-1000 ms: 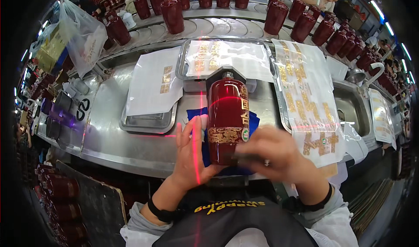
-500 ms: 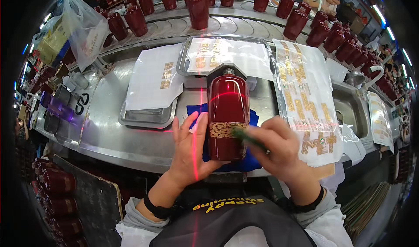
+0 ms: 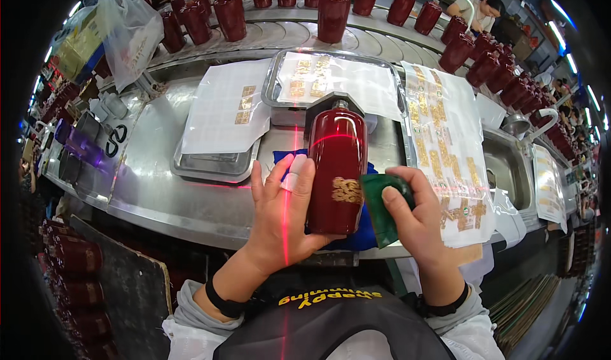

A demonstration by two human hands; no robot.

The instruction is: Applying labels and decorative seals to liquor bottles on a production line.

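A glossy dark red bottle lies neck away from me, its upper end in a black angular rest and a blue cloth beneath it. A gold scroll-patterned decal shows on the right part of its lower body. My left hand holds the bottle's left side, thumb by the base, other fingers spread upward; one finger wears a white wrap. In my right hand a flat green scraper is gripped, its edge beside the decal; whether it touches cannot be told.
Sheets of gold decals lie at the right, near a sink. Metal trays with white sheets stand behind and left. A curved conveyor carries several red bottles. A purple cup is far left; a person sits far right.
The bottle has turned, so the decal shows only toward its right side. My right hand has drawn the scraper right, off the bottle's front. Bottles on the conveyor have shifted right.
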